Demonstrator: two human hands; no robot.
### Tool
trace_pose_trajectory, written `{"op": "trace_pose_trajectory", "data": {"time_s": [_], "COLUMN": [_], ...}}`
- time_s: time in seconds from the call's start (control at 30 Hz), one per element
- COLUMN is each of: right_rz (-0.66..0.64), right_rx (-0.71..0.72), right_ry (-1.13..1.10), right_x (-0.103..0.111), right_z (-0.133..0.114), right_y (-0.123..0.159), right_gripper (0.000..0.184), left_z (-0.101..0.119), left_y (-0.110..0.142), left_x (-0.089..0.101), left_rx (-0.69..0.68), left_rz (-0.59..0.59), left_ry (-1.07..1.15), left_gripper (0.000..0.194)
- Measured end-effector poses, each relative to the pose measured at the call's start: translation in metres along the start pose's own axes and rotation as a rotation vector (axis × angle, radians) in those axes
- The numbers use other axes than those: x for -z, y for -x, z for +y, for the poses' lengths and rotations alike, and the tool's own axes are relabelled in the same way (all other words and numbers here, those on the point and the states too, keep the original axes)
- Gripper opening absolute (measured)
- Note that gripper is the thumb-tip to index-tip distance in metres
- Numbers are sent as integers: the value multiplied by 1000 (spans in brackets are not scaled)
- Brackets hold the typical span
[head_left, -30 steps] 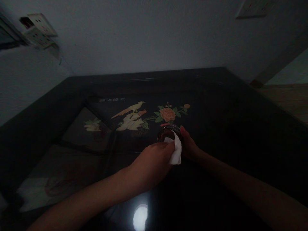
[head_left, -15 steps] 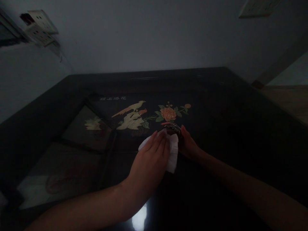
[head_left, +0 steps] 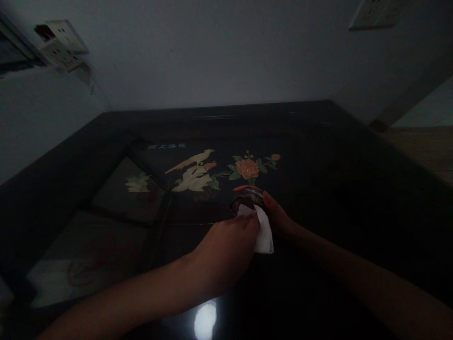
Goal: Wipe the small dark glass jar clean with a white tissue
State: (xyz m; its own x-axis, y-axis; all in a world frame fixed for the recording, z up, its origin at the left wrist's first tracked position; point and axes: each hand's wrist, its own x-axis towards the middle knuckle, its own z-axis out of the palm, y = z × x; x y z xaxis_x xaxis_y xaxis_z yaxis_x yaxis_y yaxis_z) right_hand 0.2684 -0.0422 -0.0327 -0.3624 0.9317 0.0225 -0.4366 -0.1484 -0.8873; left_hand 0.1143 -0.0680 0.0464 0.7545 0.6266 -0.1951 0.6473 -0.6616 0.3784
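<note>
The scene is dim. My left hand (head_left: 226,248) is closed on a white tissue (head_left: 264,232) and presses it against a small dark round object (head_left: 247,198) that looks like a bangle or small dish. My right hand (head_left: 278,215) grips that dark round object from its right side, fingers curled over the rim. Both hands hover just above the glossy black lacquer table (head_left: 336,189), near its painted flower (head_left: 247,168) and bird (head_left: 193,172). Much of the dark object is hidden behind the tissue and my fingers.
The table fills a corner between pale walls. Wall sockets (head_left: 58,40) sit at the upper left and another plate (head_left: 378,12) at the upper right. A wooden floor (head_left: 428,148) shows to the right. A light reflection (head_left: 205,321) glints on the table's near edge.
My left hand went from a closed grip to flat fingers spread over the tissue, then closed on it again. The tissue shifted slightly right and down; my right hand barely moved.
</note>
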Motion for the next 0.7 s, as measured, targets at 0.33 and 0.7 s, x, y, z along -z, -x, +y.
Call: {"op": "trace_pose_trajectory", "data": {"time_s": [0.33, 0.7], "right_rz": [52, 43], "right_rx": [-20, -120], "right_ry": [-67, -107], "right_x": [0, 1], "right_z": [-1, 0], "right_y": [-2, -5], "right_gripper": [60, 61], "left_z": [-4, -9], "left_y": [-5, -5], "left_x": [5, -9], "left_rx": [59, -153], "left_rz": [142, 178], "left_ry": [683, -270], "left_gripper": [28, 19]}}
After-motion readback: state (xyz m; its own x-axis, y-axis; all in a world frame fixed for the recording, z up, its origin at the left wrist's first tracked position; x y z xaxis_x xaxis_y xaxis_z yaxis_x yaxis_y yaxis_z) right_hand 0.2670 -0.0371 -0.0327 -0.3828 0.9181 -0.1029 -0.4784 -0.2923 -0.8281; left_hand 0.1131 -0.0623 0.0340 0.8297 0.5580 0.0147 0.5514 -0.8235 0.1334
